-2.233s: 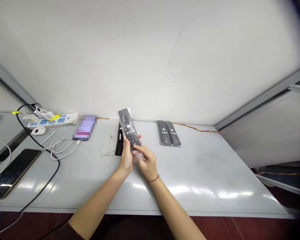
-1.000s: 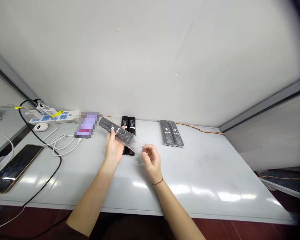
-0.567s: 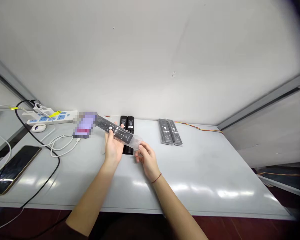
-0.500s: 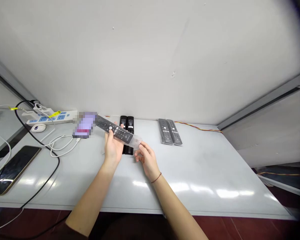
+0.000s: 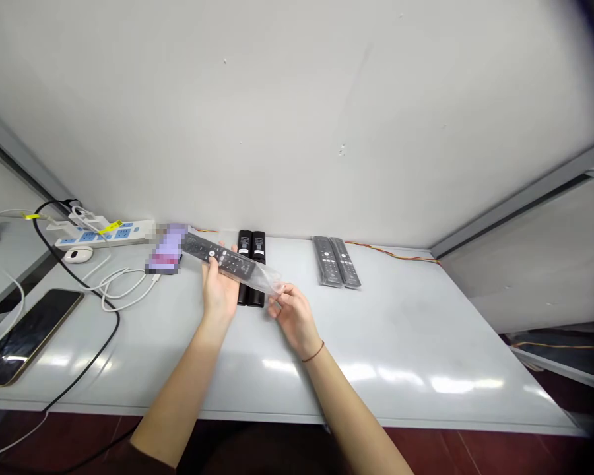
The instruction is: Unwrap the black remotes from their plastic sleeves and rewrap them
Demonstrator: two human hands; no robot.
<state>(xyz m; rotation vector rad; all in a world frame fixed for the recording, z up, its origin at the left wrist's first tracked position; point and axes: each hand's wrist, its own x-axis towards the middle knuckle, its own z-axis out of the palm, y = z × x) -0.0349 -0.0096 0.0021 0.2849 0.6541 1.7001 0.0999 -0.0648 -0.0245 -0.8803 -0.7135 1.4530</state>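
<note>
A dark remote control (image 5: 228, 259) in a clear plastic sleeve (image 5: 266, 278) is held above the table, tilted down to the right. My left hand (image 5: 218, 287) grips it from below, thumb on the button face. With fingertips pinched, my right hand (image 5: 293, 313) holds the loose end of the sleeve. Under and behind the held remote lie two black remotes (image 5: 258, 245) side by side with labels showing, partly covered by it. To the right, two sleeved remotes (image 5: 327, 262) rest buttons up, next to each other.
At the left lie a white power strip (image 5: 133, 231), a white earbud case (image 5: 78, 254), a phone with a blurred purple screen (image 5: 169, 245) and a dark phone (image 5: 30, 336). White and black cables (image 5: 116, 323) trail there. Coloured wires (image 5: 391, 252) run along the wall (image 5: 297, 132).
The held remote and my left hand have shifted slightly left. More empty sleeve now stretches between the remote's end and my right hand, which has stayed nearly in place.
</note>
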